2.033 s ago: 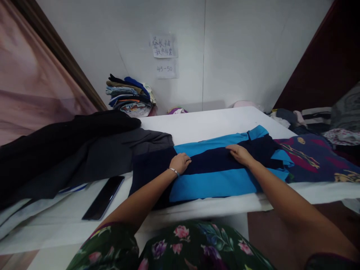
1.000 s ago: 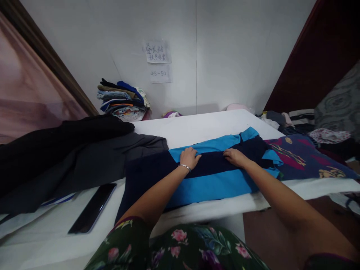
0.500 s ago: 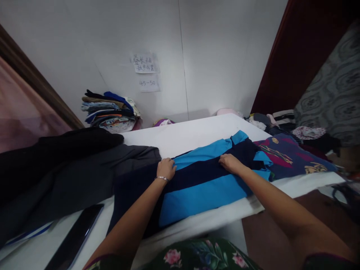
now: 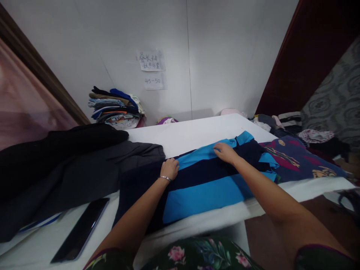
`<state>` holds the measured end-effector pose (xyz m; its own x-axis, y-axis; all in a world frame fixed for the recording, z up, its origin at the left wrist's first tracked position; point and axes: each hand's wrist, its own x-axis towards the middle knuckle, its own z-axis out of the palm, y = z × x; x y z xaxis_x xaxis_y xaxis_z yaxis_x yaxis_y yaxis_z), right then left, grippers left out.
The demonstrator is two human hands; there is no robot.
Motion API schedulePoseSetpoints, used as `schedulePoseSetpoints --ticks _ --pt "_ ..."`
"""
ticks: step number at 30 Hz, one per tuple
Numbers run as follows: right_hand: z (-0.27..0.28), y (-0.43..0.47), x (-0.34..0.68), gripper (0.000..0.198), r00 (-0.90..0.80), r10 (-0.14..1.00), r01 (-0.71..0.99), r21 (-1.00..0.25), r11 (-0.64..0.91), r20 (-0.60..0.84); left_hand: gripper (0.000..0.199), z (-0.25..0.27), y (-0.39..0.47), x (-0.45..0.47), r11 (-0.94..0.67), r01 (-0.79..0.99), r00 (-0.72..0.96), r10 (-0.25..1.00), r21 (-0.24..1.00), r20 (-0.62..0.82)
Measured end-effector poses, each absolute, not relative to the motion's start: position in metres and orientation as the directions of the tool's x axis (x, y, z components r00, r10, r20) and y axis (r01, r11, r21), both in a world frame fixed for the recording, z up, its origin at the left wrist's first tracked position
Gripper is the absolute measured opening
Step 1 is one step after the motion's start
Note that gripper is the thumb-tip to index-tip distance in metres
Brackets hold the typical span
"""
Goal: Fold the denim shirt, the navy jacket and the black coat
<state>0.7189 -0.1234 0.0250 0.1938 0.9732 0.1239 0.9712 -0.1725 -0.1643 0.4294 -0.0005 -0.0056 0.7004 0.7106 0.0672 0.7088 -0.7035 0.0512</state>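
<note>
A navy garment with light-blue sleeves and a light-blue collar (image 4: 208, 191) lies on the table, its sleeves folded lengthwise over the body. My left hand (image 4: 170, 168), a bracelet at its wrist, has its fingers curled on the cloth at the near end of the far sleeve. Farther right, my right hand (image 4: 225, 153) rests on that same light-blue strip with its fingers stretched out and the thumb apart. The garment's left end lies beside a dark grey garment (image 4: 92, 180), and its collar end meets a purple patterned garment (image 4: 300, 155).
A black garment (image 4: 84, 137) lies at the left. Near the front edge is a dark phone (image 4: 81, 228). Folded clothes (image 4: 115, 108) are stacked by the wall, more clothes (image 4: 315, 135) lie at the right, and paper signs (image 4: 153, 62) hang above the white table (image 4: 191, 131).
My right hand has moved from the navy middle of the garment to its far light-blue sleeve, and its fingers have straightened. My left hand stays on the cloth. The view has shifted slightly.
</note>
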Motion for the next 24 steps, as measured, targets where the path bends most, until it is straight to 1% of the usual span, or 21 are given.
schedulePoseSetpoints --ticks 1,2,4,6,8,11,12,14,16,17,18,20,21,24 --pt "0.023 -0.115 0.717 0.045 0.212 0.965 0.964 -0.196 -0.18 0.153 0.018 -0.006 -0.001 0.429 -0.702 0.71 0.698 0.712 0.058 0.07" --pt "0.019 -0.109 0.717 0.05 0.247 0.958 0.953 -0.217 -0.213 0.143 0.018 -0.007 0.0 0.427 -0.696 0.714 0.692 0.718 0.071 0.075" --pt "0.005 -0.103 0.717 0.061 0.346 0.938 0.919 -0.213 -0.333 0.028 0.019 -0.01 0.001 0.424 -0.675 0.729 0.668 0.738 0.117 0.094" --pt "-0.012 -0.106 0.717 0.066 0.429 0.9 0.88 -0.185 -0.436 -0.082 0.024 -0.014 0.004 0.42 -0.653 0.738 0.644 0.757 0.173 0.111" --pt "-0.023 -0.111 0.718 0.067 0.445 0.889 0.865 -0.206 -0.459 -0.11 0.029 -0.018 0.007 0.416 -0.647 0.735 0.638 0.761 0.204 0.118" --pt "-0.021 -0.121 0.723 0.063 0.417 0.903 0.861 -0.274 -0.429 -0.102 0.032 -0.025 0.011 0.414 -0.655 0.731 0.644 0.755 0.191 0.125" --pt "-0.015 -0.126 0.728 0.06 0.415 0.907 0.862 -0.288 -0.417 -0.072 0.033 -0.026 0.012 0.414 -0.66 0.729 0.648 0.751 0.182 0.126" --pt "0.001 -0.14 0.745 0.052 0.443 0.893 0.869 -0.279 -0.409 0.071 0.036 -0.028 0.015 0.414 -0.664 0.729 0.653 0.747 0.164 0.122" --pt "0.019 -0.163 0.77 0.045 0.542 0.81 0.834 -0.263 -0.486 0.224 0.037 -0.028 0.016 0.414 -0.666 0.731 0.656 0.745 0.144 0.117" --pt "0.027 -0.177 0.784 0.043 0.606 0.749 0.794 -0.263 -0.548 0.267 0.037 -0.028 0.016 0.414 -0.668 0.732 0.658 0.744 0.134 0.118" --pt "0.034 -0.192 0.798 0.042 0.689 0.676 0.724 -0.277 -0.632 0.26 0.037 -0.027 0.017 0.415 -0.672 0.73 0.661 0.74 0.123 0.121" --pt "0.044 -0.219 0.821 0.041 0.785 0.587 0.619 -0.289 -0.73 0.197 0.037 -0.027 0.016 0.415 -0.679 0.726 0.667 0.734 0.106 0.129" --pt "0.047 -0.23 0.83 0.04 0.811 0.565 0.584 -0.29 -0.758 0.154 0.037 -0.027 0.016 0.415 -0.68 0.726 0.668 0.732 0.101 0.131" --pt "0.056 -0.244 0.839 0.034 0.825 0.561 0.554 -0.282 -0.783 0.06 0.037 -0.027 0.016 0.416 -0.679 0.728 0.666 0.733 0.095 0.138"
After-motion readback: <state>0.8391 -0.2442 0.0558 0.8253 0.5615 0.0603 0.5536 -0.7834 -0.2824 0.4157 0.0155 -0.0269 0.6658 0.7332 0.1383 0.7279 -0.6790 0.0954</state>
